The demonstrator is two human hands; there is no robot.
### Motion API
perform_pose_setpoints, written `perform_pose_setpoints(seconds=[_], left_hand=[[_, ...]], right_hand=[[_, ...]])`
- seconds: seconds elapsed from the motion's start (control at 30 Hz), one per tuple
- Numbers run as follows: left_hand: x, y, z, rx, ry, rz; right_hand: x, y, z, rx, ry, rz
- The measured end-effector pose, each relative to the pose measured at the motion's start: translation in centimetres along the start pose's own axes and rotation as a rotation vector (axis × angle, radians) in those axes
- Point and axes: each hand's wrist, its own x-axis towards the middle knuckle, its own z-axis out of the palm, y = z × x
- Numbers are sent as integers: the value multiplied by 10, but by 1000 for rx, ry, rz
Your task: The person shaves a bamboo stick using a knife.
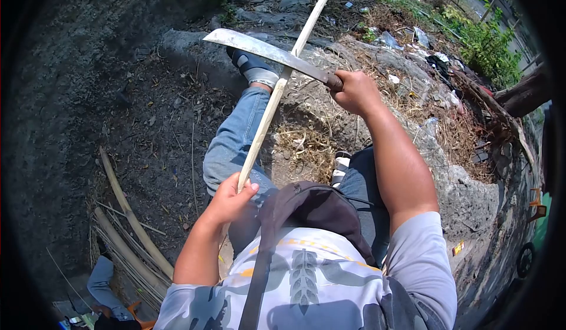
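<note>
My left hand (231, 199) is closed round the near end of a long, pale stripped wooden pole (263, 130), which slants up and away past my left leg. My right hand (356, 92) grips the dark handle of a machete (253, 46). The machete's broad, curved blade lies across the pole, overlapping it about midway along, with the tip pointing left. Below the blade is my left foot in a dark sandal (252, 69), the leg stretched forward.
A large rock (377, 73) spreads ahead and to the right, with wood shavings (303, 147) between my legs. At lower left lie several long poles (132, 224), near another person's leg (105, 283). Litter (421, 38) and a log (525, 94) are at the right.
</note>
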Motion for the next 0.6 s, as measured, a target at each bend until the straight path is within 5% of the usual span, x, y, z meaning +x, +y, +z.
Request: perform_pose_setpoints(seconds=[0.27,0.47,0.6], left_hand=[[-9,2,-2,58,3,-5],[-56,-8,-20,255,76,23],[-57,-11,-21,220,65,-11]], right_hand=[[-6,-17,11,-140,75,-479],[15,35,13,155,127,60],[10,24,12,210,98,23]])
